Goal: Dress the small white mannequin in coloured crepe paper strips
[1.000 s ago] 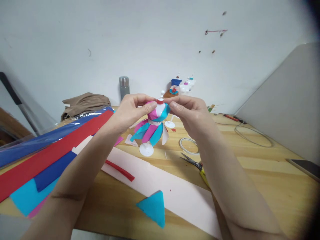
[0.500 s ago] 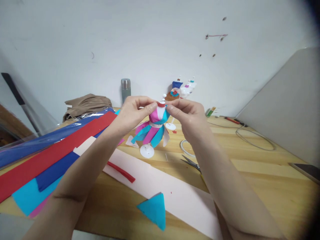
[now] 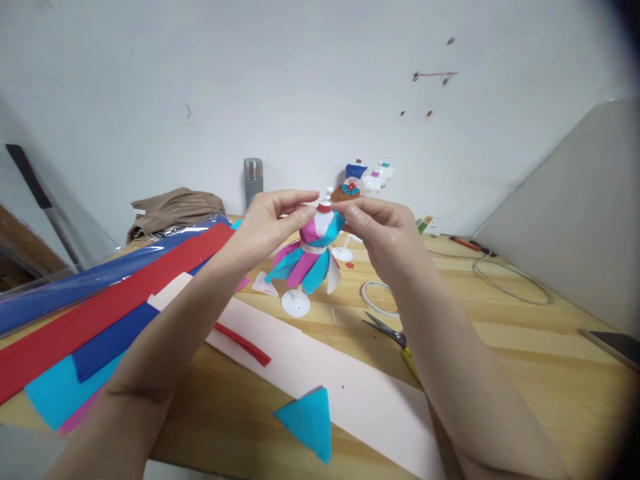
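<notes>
Since the earlier frame, the right hand (image 3: 383, 227) has moved a little outward from the doll-sized dress form (image 3: 314, 247), and the left forefinger has lifted slightly from its thumb. At left, coloured sheets (image 3: 115, 300) lie in front of a brown cloth (image 3: 175, 208). The left hand (image 3: 280, 217) is beside the red collar (image 3: 324, 208), thumb and forefinger slightly parted; whether they touch the form is unclear. The form stands mid-table, behind a pale pink sheet (image 3: 350, 400). The right thumb and forefinger pinch its turquoise shoulder piece (image 3: 336, 225). Scissors (image 3: 387, 329) lie near the right forearm.
</notes>
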Demonstrator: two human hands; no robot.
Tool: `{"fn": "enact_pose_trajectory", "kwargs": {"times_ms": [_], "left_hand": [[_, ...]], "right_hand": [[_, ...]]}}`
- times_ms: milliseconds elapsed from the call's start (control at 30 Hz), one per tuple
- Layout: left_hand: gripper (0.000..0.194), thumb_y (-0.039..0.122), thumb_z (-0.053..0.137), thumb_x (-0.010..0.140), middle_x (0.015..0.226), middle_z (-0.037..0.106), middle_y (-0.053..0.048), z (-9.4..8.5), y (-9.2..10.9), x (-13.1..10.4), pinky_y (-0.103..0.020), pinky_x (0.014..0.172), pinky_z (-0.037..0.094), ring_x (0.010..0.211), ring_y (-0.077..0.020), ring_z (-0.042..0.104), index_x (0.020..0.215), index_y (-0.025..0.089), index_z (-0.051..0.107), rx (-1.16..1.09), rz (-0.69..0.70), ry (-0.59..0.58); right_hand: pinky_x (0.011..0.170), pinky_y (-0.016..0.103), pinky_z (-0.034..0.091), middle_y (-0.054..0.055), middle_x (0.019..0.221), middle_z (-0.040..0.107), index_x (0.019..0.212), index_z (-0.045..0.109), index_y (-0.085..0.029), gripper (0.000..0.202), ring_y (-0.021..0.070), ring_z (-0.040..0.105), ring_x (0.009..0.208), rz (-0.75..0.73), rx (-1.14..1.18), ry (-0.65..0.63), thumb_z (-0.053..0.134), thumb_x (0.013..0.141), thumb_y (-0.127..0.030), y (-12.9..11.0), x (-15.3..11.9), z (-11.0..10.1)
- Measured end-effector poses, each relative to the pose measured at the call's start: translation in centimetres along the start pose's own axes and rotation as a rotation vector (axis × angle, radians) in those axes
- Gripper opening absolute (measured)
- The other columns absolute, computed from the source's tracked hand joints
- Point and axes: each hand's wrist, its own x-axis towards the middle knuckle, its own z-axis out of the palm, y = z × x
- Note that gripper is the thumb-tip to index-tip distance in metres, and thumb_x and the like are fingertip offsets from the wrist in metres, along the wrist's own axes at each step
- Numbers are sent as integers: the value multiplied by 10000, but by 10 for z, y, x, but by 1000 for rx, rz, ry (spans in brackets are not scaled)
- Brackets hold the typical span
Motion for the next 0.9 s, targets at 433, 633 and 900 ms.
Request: {"fn": "enact_pose_trajectory", "kwargs": {"times_ms": [433,633,900], "left_hand": [[367,494,790,840,1028,805,-111,-10,9,-1,-488,921,597,1061,-340,706,1051,195,812,126,54,32],[248,394,796,830,1042,803,-92,-15,9,-2,-505,969,567,1088,-334,701,1001,216,822,169,115,17],[152,314,771,836,994,812,-58,-12,8,-1,-490,987,551,1069,-316,691,957,238,824,174,140,18]], "right_hand": [[934,481,607,28,1026,820,952,802,-304,177,266,757,1001,-197,-102,-45,821,779,-336,12,6,-9],[1034,520,553,31,1078,793,927,781,-313,118,278,731,1089,-527,-319,-28,754,828,-255,5,3,-13],[1095,558,489,52,1174,764,913,779,-315,69,308,692,1163,-673,-503,-75,765,847,-300,2,0,-9]]}}
